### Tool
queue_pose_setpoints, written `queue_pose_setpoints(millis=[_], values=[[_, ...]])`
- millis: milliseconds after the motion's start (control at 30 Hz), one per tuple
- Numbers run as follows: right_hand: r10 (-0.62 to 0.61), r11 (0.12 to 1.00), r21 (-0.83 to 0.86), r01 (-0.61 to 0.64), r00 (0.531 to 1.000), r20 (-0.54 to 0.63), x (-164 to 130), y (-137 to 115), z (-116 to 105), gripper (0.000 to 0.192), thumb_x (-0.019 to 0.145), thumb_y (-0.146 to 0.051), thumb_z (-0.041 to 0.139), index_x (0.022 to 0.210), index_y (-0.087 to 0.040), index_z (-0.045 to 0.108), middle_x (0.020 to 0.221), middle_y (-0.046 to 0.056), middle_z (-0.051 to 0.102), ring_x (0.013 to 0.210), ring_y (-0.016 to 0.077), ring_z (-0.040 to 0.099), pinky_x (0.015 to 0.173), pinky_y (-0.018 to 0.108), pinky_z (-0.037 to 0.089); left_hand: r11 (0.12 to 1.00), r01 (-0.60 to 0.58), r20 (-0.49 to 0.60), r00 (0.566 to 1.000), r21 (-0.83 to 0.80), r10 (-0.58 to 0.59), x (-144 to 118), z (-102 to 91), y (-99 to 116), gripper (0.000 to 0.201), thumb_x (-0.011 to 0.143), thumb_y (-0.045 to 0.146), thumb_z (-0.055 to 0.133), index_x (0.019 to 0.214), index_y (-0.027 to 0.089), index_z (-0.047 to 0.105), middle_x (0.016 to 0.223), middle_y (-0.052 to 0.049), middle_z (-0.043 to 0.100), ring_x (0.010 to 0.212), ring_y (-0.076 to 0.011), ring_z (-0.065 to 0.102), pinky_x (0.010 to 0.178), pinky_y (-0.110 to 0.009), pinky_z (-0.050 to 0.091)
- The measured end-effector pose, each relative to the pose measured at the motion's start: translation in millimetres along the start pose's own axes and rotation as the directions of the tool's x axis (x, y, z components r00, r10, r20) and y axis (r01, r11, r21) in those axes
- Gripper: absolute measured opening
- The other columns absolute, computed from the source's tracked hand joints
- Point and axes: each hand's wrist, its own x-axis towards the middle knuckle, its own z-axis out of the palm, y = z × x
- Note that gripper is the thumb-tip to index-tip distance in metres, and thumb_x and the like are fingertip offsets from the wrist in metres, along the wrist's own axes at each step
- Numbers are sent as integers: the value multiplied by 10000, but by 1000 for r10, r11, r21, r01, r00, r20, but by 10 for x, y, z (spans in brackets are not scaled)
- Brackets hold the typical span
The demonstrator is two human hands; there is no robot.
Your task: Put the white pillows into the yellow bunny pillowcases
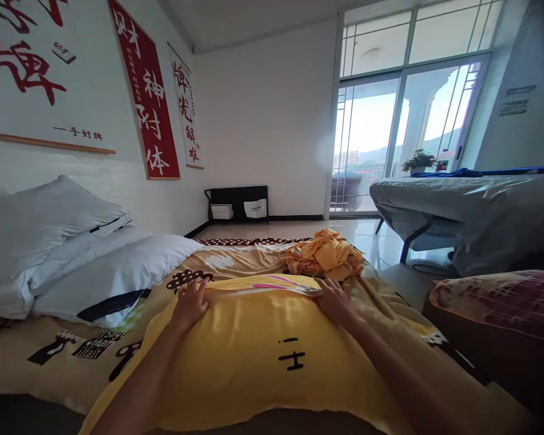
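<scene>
A yellow cloth [245, 356] is spread over the bed in front of me, with a black "Hi" printed on it. Its far edge is folded and shows a pink and white print. My left hand [191, 305] rests on the cloth's far left corner, fingers stretched forward. At the far right corner lies my right hand [339, 301], its fingers also extended and slightly apart. Just beyond it sits a crumpled orange cloth heap [329, 254]. Whether the fingertips pinch any fabric is hard to see.
White pillows [131, 272] lie on the left of the patterned bed sheet [163, 314]. On the right stand a plastic-covered table [435, 196] and a low piece under a reddish cloth [508, 302]. A black rack [236, 205] stands against the far wall, left of the glass sliding door [401, 133].
</scene>
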Motion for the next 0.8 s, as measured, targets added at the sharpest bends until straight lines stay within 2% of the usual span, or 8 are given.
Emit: queue_pose_setpoints(millis=[100,167,267,433,533,600,700,800], values=[[58,997,42,-61,996,66,35,-13,104,250,835,-213,546,1064,-170,636,1095,115,654,1027,261,565,797,336,366,993,117,75,991,-15,-115,43,108,-53,317,833,263,478,1105,177,615,1165,-134,621,1092,-296,556,906,-481,419],[69,995,64,-74,995,67,38,-17,129,172,828,-214,558,974,-170,638,990,95,679,941,229,590,730,292,363,993,116,71,991,-32,-113,51,161,-76,276,851,264,436,1011,167,639,1083,-139,653,1042,-301,580,844,-467,445],[20,995,96,-22,1000,21,7,-1,50,123,839,-183,525,923,-170,614,907,74,676,871,194,586,706,265,350,997,41,27,999,-70,-40,30,127,-105,295,856,212,384,1010,167,631,1069,-132,657,1044,-289,577,850,-449,434],[-108,983,137,123,988,-114,-43,61,-343,146,810,-109,445,796,-177,574,853,72,636,815,187,547,729,276,350,985,-103,-152,985,-140,82,22,-245,-201,271,859,198,355,983,165,595,1035,-114,636,1005,-250,564,870,-391,416],[-148,967,174,184,969,-200,-47,95,-604,137,794,-129,427,730,-193,530,805,59,605,789,180,528,716,269,361,979,-109,-296,954,-172,54,47,-501,-228,268,894,253,314,969,166,556,999,-110,609,994,-244,539,867,-378,419],[-119,962,201,182,949,-291,-65,125,-702,121,783,-149,417,726,-199,512,798,60,591,800,187,521,725,277,368,975,-87,-410,912,-204,-5,43,-590,-200,281,909,275,282,976,165,532,999,-119,593,1000,-246,529,879,-384,417],[26,938,330,104,931,-365,-144,183,-622,81,780,-233,445,771,-207,521,775,49,590,780,198,525,714,299,380,949,-46,-507,853,-312,-125,-45,-509,-95,258,902,285,285,962,172,509,965,-123,609,950,-245,567,833,-371,436],[112,886,464,13,964,-241,-267,223,-267,97,744,-301,460,761,-219,510,683,22,586,663,188,528,632,297,389,919,-3,-418,891,-393,-176,-224,-213,24,191,863,276,322,880,188,491,818,-103,645,759,-239,620,655,-328,440]])
